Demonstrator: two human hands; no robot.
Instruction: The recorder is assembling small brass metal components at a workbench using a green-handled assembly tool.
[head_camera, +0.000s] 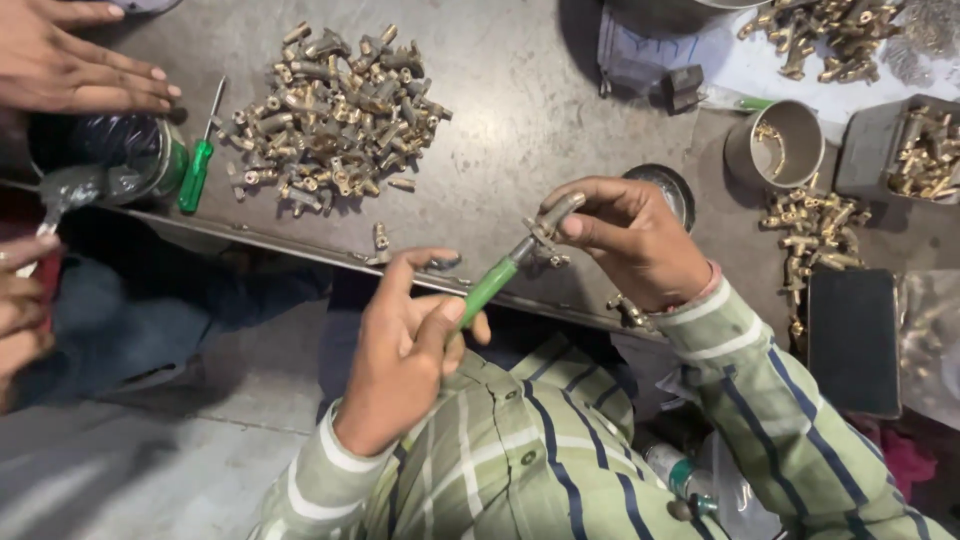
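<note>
Co-worker hand, top left: another person's hand (75, 65) lies flat on the bench (520, 120), fingers stretched out, holding nothing.
Co-worker hand, lower left: second hand (20, 300) at the frame edge, grip cannot be told.
Round tin: dark tin (120, 155) with a crumpled plastic liner, just under the flat hand.
Spare screwdriver: green-handled screwdriver (198, 165) lies on the bench between the tin and the pile, untouched.
Brass pile: heap of small brass fittings (335, 115) on the bench, well apart from the wearer's hands.
Left hand: left hand (405, 345) closed around the green handle of a screwdriver (492, 285), thumb laid along it, forefinger raised; shaft points up and right.
Right hand: right hand (630, 240) pinches a small metal fitting (550, 220) between thumb and fingertips, held above the bench edge; screwdriver tip meets the fitting.
Round lid: dark round lid (672, 185) partly hidden behind the right hand.
Metal cup: open cup (775, 145) with a few brass pieces inside.
Loose brass, right: scattered fittings (815, 225) beside a dark flat slab (853, 340).
</note>
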